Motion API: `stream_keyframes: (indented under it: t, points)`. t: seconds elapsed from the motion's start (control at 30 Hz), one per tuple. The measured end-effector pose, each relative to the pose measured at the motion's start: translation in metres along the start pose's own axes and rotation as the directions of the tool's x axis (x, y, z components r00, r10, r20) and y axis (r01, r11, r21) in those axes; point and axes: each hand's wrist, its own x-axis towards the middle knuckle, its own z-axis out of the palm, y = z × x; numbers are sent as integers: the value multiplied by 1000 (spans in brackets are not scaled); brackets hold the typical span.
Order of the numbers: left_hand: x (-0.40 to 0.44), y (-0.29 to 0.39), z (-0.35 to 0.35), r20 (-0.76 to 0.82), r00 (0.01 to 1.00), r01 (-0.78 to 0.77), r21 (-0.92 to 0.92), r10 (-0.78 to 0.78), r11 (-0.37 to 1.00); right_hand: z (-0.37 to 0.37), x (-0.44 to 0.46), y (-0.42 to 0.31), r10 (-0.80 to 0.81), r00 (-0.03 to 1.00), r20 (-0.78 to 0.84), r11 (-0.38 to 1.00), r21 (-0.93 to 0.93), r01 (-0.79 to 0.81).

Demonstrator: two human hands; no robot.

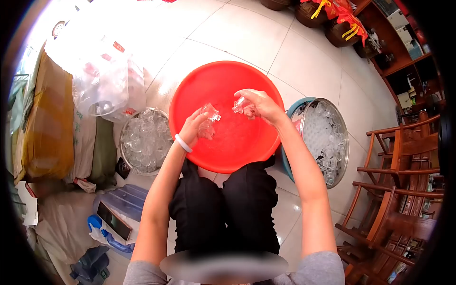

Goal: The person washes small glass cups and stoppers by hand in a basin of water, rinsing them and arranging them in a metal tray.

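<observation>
Head view: clasping a small clear bottle in the left hand, with fingers closed on its body and its neck pointed rightward. Gripping another clear bottle in the right hand, with fingers bent over it and its neck pointed leftward. Holding both above the inside of a red basin, well within its rim, apart from each other. Noting more clear material just below the left bottle; cannot tell whether part of the same bottle or a separate piece. Wearing a pale band on the left wrist. Sitting with black trousers close against the near side of the basin. Just beside the basin, on the left: a round tray heaped with clear glassware. On the right: a metal-rimmed bowl, tilted, full of similar pieces, with a blue tub partly hidden beneath. Farther left: a plastic bag, a taped box and a phone on blue plastic. Farther right: wooden chairs. At upper right, on pale floor tiles: dark jars with red cloth.
</observation>
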Motion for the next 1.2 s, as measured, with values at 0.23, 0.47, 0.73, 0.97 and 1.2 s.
stream_keyframes:
  t: [0.23,0.47,0.73,0.97,1.2]
  points:
    - [-4,0,-2,14,999,34,-15,-33,999,13,-25,-26,-203,979,-7,979,-8,203]
    - [7,-12,-14,-52,998,32,77,-28,997,23,-3,85,-307,932,-192,468,-883,-28]
    - [2,-7,-2,-39,998,48,232,-40,971,-79,-152,6,-554,654,-515,820,-474,322]
    - [5,-13,-5,-87,996,59,265,-37,963,-215,-263,74,-575,397,-716,604,-698,-384]
    - [7,-10,-5,-126,989,111,274,-79,955,-229,-256,124,-553,398,-732,576,-681,-453]
